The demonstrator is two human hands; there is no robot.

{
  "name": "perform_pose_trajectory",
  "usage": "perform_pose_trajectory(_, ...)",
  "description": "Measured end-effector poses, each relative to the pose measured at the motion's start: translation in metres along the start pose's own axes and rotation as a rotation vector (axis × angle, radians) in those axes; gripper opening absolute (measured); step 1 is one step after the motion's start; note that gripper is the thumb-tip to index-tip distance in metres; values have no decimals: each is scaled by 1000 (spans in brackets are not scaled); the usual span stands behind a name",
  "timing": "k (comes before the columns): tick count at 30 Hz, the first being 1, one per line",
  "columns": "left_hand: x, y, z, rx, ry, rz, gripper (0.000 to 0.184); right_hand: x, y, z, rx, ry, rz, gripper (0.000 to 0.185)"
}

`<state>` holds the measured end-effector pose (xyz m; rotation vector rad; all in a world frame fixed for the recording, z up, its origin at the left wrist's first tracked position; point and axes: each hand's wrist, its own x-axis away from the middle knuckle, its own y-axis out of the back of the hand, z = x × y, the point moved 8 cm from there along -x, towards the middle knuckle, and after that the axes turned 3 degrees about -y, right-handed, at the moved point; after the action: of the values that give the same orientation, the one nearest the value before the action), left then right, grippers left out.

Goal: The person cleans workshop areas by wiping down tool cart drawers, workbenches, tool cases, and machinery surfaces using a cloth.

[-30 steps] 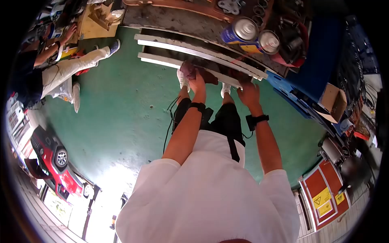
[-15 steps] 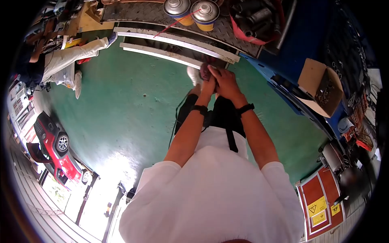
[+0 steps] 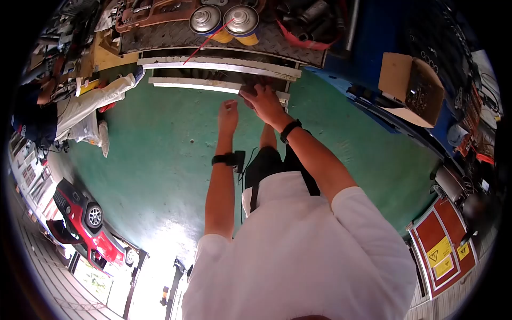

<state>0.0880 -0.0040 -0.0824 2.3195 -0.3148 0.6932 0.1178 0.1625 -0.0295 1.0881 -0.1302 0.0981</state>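
My right hand point(image 3: 268, 106) is closed round a rounded, dark reddish-brown object point(image 3: 247, 95), whose kind I cannot make out. The fingers hide much of it. This hand is just in front of the lower pale rail point(image 3: 197, 84) of the metal bench; whether it touches the rail I cannot tell. To the left, apart from the object, my left hand point(image 3: 228, 116) is raised over the green floor with its fingers curled in and nothing visible in them. Both wrists wear black bands.
On the bench's tread-plate top point(image 3: 160, 37) stand two spray cans point(image 3: 241, 21), one with a red straw, beside a red container point(image 3: 309, 40) of dark sockets. An open cardboard box point(image 3: 397, 80) is at right. Another person's pale trouser leg point(image 3: 96, 98) reaches in at left. A red car point(image 3: 90, 229) stands farther off.
My hands have come apart: the left has moved left, off the dark object, while the right keeps it. The view has shifted, so the box and the red-and-yellow panel appear elsewhere.
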Motion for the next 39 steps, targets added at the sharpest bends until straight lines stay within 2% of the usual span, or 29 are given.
perform_pose_trajectory(2, 19, 24, -51, 319, -129, 73, 18, 10, -10, -13, 96, 21, -7, 50)
perform_pose_trajectory(4, 43, 39, -92, 532, -188, 406, 17, 35, -36, -52, -90, -121, 165, 43)
perform_pose_trajectory(5, 73, 61, -136, 476, -304, 480, 16, 49, -40, -69, -135, -177, 218, 41)
perform_pose_trajectory(6, 105, 85, -172, 481, -458, 530, 8, 68, -27, -71, 29, -118, 160, 40)
perform_pose_trajectory(7, 150, 113, -207, 780, -526, 520, 6, 83, -15, -74, 189, -55, 106, 40)
perform_pose_trajectory(8, 199, 148, -188, 911, -242, 252, 9, 93, -4, -87, 219, -67, 103, 40)
perform_pose_trajectory(9, 235, 165, -220, 1006, -414, 371, 9, 112, -1, -112, 132, -249, 239, 42)
perform_pose_trajectory(10, 267, 168, -281, 956, -921, 814, 10, 136, -4, -133, 37, -431, 370, 43)
perform_pose_trajectory(11, 296, 171, -312, 886, -1171, 1060, 10, 150, 4, -142, 58, -443, 362, 43)
perform_pose_trajectory(12, 319, 174, -331, 851, -1295, 1178, 10, 168, 7, -162, 12, -502, 348, 48)
perform_pose_trajectory(14, 344, 175, -353, 793, -1437, 1275, 10, 184, 48, -187, 7, -564, 310, 52)
perform_pose_trajectory(17, 361, 181, -367, 717, -1528, 1319, 11, 199, 103, -178, -73, -689, 220, 57)
perform_pose_trajectory(19, 370, 184, -372, 666, -1581, 1327, 11, 209, 144, -183, -58, -696, -73, 61)
perform_pose_trajectory(21, 381, 189, -374, 622, -1629, 1351, 12, 226, 167, -185, -81, -749, -112, 61)
perform_pose_trajectory(24, 395, 198, -379, 586, -1722, 1389, 12, 265, 237, -172, -89, -905, -439, 59)
perform_pose_trajectory(25, 402, 203, -382, 573, -1768, 1396, 13, 273, 244, -180, -79, -913, -458, 59)
perform_pose_trajectory(27, 419, 213, -388, 573, -1855, 1417, 13, 301, 275, -181, 101, -888, -796, 58)
perform_pose_trajectory(29, 438, 216, -396, 565, -1943, 1439, 13, 306, 283, -184, 49, -886, -855, 55)
perform_pose_trajectory(31, 455, 211, -406, 527, -2029, 1456, 14, 295, 288, -181, 42, -751, -868, 50)
perform_pose_trajectory(32, 460, 202, -409, 454, -2029, 1496, 14, 289, 287, -181, 26, -743, -874, 50)
perform_pose_trajectory(33, 463, 185, -411, 298, -1916, 1587, 14, 278, 282, -176, 23, -689, -823, 46)
perform_pose_trajectory(34, 451, 148, -405, -65, -1574, 1696, 21, 270, 279, -173, 22, -634, -773, 41)
perform_pose_trajectory(35, 431, 118, -393, -399, -1228, 1683, 28, 270, 284, -176, 7, -626, -783, 41)
perform_pose_trajectory(37, 394, 67, -408, -253, -1329, 1160, 19, 288, 293, -191, 18, -736, -808, 32)
perform_pose_trajectory(38, 374, 35, -406, -310, -1296, 997, 17, 299, 298, -207, 2, -739, -813, 32)
perform_pose_trajectory(39, 356, 4, -402, -365, -1254, 838, 16, 321, 304, -232, 61, -844, -806, 29)
